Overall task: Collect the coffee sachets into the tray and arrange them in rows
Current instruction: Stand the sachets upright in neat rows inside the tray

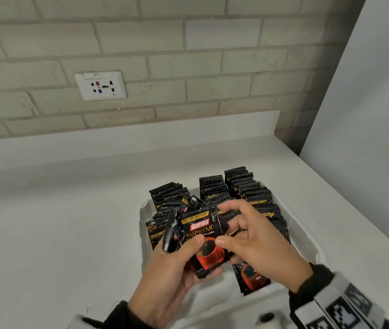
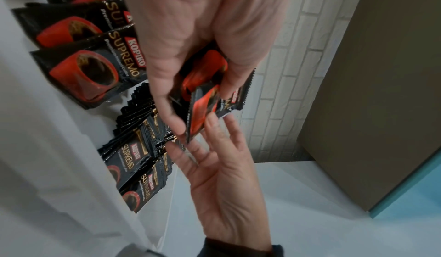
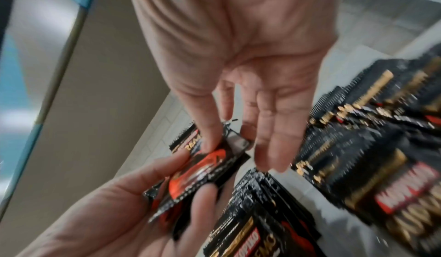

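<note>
- Left hand (image 1: 174, 269): fingers curled round small bunch of black foil coffee sachets w/ red cup print (image 1: 204, 243), held above white plastic tray (image 1: 144, 224).
- Right hand (image 1: 253, 243): thumb + forefinger pinching front sachet; other fingers loose.
- Remaining sachets (image 1: 248, 188) stood in rows inside tray, on white countertop (image 1: 58, 222).

A white counter (image 1: 58, 222) runs along a wall of pale brick-shaped tiles (image 1: 188, 55). A white wall socket (image 1: 100, 85) sits on the tiles, above the counter's left part. At the right stands a plain grey panel (image 1: 367, 103).
</note>
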`<move>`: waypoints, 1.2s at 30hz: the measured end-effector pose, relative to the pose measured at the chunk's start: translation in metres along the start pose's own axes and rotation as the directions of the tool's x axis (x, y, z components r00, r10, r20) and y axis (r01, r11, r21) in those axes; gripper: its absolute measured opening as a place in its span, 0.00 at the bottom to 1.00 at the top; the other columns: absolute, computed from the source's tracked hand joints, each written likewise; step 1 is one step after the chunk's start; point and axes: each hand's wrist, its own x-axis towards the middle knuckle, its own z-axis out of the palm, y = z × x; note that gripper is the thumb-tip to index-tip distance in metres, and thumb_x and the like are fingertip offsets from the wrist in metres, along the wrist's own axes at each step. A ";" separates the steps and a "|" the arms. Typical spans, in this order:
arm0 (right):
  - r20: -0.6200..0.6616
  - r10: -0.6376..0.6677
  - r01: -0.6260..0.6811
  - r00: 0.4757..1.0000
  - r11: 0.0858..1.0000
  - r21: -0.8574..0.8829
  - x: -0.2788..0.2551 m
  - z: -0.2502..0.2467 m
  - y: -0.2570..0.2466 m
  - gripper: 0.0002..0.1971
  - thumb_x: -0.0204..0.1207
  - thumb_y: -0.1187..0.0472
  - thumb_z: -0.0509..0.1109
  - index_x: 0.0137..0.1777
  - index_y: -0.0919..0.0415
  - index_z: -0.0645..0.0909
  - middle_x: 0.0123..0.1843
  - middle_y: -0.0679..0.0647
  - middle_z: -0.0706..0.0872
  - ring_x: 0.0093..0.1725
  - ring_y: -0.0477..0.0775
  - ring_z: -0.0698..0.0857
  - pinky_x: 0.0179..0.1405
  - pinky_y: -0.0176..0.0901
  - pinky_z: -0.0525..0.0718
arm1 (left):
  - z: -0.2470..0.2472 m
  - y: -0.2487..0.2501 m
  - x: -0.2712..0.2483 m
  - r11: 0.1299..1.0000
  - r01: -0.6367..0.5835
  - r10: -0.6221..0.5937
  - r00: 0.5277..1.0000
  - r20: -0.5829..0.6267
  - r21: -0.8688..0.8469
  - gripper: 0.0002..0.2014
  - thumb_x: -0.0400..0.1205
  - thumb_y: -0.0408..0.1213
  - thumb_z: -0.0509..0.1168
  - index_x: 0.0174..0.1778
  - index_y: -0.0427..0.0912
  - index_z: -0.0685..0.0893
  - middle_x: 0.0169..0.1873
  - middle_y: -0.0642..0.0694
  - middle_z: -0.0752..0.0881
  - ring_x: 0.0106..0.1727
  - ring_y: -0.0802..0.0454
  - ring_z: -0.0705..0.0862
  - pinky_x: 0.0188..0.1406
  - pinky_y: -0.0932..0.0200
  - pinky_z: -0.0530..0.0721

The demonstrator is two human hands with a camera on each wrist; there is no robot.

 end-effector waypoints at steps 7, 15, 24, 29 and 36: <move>0.019 -0.254 0.238 0.967 0.876 -0.419 0.007 -0.006 -0.028 0.15 0.68 0.52 0.76 0.41 0.35 0.72 0.45 0.38 0.76 0.40 0.37 0.76 0.38 0.25 0.73 | -0.002 -0.003 -0.001 0.994 -0.086 0.089 0.994 -0.059 0.060 0.24 0.60 0.25 0.71 0.54 0.37 0.83 0.41 0.32 0.90 0.38 0.38 0.90 0.40 0.36 0.87; -0.016 -0.110 0.108 0.994 0.989 -0.104 0.031 -0.008 -0.027 0.10 0.70 0.65 0.75 0.36 0.51 0.76 0.35 0.47 0.85 0.26 0.36 0.80 0.29 0.33 0.82 | -0.018 0.002 -0.001 0.993 -0.081 0.072 0.992 -0.101 -0.085 0.19 0.67 0.35 0.68 0.55 0.40 0.83 0.40 0.38 0.91 0.34 0.45 0.90 0.24 0.53 0.88; 0.284 0.050 0.087 0.958 0.889 -0.451 0.052 0.008 -0.019 0.15 0.74 0.68 0.71 0.42 0.45 0.74 0.48 0.47 0.88 0.38 0.36 0.82 0.40 0.29 0.78 | -0.058 0.025 -0.007 0.930 -0.252 0.157 0.930 -0.332 -0.268 0.45 0.29 0.40 0.86 0.46 0.38 0.84 0.34 0.41 0.91 0.29 0.51 0.90 0.22 0.51 0.87; 0.422 0.077 0.217 0.904 0.765 -0.606 0.057 0.035 -0.024 0.15 0.73 0.67 0.72 0.57 0.54 0.79 0.54 0.48 0.87 0.42 0.39 0.78 0.43 0.31 0.76 | -0.064 0.025 -0.009 0.936 -0.243 0.144 0.925 -0.353 -0.255 0.18 0.66 0.33 0.74 0.52 0.38 0.82 0.34 0.42 0.91 0.31 0.50 0.90 0.25 0.51 0.89; 0.450 0.061 0.328 0.891 0.598 -0.731 0.062 0.044 -0.031 0.14 0.74 0.63 0.71 0.58 0.52 0.79 0.45 0.44 0.80 0.46 0.43 0.76 0.43 0.40 0.74 | -0.061 0.023 -0.009 0.956 -0.200 0.121 0.936 -0.331 -0.216 0.08 0.74 0.27 0.66 0.49 0.36 0.82 0.32 0.40 0.90 0.28 0.49 0.89 0.21 0.55 0.87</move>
